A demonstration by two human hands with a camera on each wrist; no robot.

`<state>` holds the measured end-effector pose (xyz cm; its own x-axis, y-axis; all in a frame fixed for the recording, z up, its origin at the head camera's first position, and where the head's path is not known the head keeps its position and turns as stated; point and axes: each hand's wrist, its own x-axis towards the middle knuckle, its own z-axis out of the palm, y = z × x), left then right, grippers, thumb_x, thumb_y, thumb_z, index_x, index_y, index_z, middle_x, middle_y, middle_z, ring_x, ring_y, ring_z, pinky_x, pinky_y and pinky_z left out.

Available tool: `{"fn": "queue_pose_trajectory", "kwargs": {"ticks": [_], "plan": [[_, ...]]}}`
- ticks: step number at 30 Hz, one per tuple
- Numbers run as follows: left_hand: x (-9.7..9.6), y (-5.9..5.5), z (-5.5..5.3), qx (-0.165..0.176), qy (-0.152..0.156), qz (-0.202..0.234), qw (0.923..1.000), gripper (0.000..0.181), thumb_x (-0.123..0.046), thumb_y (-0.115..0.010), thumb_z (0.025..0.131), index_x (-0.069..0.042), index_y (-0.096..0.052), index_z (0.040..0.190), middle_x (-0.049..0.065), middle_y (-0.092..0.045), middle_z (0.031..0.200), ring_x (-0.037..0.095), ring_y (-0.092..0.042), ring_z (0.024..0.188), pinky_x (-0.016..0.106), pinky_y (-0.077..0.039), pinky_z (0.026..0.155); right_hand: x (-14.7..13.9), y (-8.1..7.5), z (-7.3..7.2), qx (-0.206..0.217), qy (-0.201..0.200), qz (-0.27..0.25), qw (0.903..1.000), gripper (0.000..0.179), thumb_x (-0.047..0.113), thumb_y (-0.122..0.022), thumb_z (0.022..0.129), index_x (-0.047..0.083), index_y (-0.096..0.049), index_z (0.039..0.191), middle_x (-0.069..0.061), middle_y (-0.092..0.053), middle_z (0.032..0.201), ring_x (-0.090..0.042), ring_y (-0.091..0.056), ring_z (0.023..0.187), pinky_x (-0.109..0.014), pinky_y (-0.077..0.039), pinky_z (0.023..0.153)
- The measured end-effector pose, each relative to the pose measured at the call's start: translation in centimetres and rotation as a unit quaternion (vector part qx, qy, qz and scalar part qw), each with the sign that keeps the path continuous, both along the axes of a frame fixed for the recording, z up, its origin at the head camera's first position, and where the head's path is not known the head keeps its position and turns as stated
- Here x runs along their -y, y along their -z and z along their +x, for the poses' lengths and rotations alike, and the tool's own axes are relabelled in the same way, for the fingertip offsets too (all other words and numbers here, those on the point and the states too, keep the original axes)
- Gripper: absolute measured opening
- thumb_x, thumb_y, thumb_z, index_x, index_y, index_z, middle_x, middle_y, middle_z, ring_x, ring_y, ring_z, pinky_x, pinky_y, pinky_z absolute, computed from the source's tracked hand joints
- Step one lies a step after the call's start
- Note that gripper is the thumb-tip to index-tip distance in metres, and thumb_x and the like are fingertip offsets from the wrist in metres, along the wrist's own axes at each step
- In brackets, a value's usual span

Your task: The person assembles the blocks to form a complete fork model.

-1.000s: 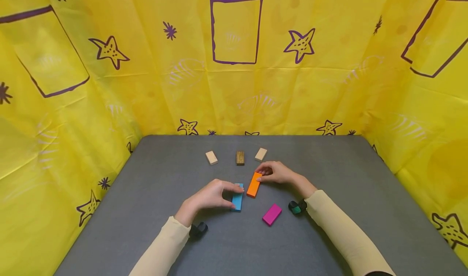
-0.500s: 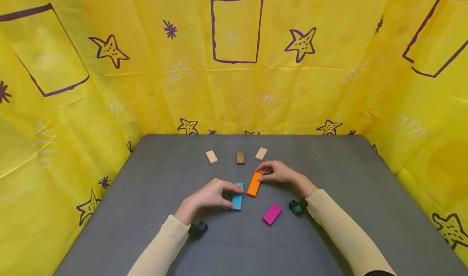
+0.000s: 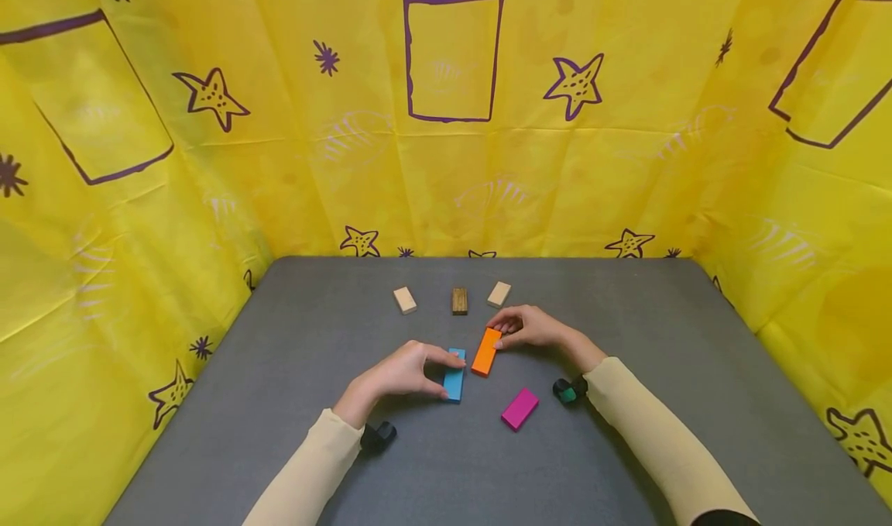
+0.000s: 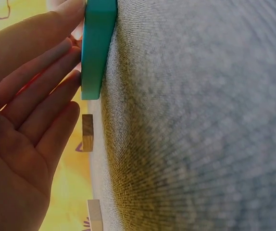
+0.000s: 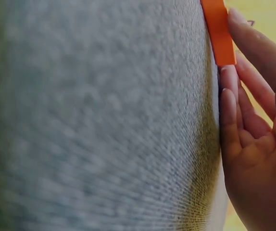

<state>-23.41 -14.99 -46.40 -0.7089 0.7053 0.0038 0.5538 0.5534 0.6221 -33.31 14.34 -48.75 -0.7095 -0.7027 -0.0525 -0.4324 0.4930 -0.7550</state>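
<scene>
While the left hand (image 3: 400, 373) pinches the blue block (image 3: 454, 384) along its sides, the right hand (image 3: 535, 329) grips the orange block (image 3: 485, 354) by its far end, thumb against the right side. The step in hand looks like handling these two together, either a grasp before lifting or a placement before letting go; I cannot tell which. Both lie low over the middle of the table (image 3: 488, 479), just beside each other with a gap between, the orange one slanting toward the right edge. Nearer the far edge, a dark block (image 3: 459, 301) sits between a left pale block (image 3: 405, 300) and a right pale block (image 3: 499, 293); the pink block (image 3: 519, 410) lies untouched, farthest from that edge. A lift would call for firm, even pinches; a release, for fingers parting evenly so neither block gets nudged askew.
</scene>
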Motion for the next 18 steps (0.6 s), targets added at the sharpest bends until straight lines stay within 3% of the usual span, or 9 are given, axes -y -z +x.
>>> {"fn": "queue_pose_trajectory", "kwargs": {"ticks": [18], "plan": [[0.04, 0.05, 0.07, 0.008, -0.003, 0.002, 1.0000, 0.052, -0.030, -0.080, 0.075, -0.023, -0.065, 0.124, -0.014, -0.063, 0.122, 0.008, -0.055, 0.120, 0.033, -0.044, 0.103, -0.01, -0.49, -0.60, 0.002, -0.072, -0.010, 0.9973, 0.046, 0.023, -0.075, 0.081, 0.012, -0.063, 0.124, -0.002, -0.066, 0.113, -0.014, -0.057, 0.093, -0.022, -0.048, 0.081]]}}
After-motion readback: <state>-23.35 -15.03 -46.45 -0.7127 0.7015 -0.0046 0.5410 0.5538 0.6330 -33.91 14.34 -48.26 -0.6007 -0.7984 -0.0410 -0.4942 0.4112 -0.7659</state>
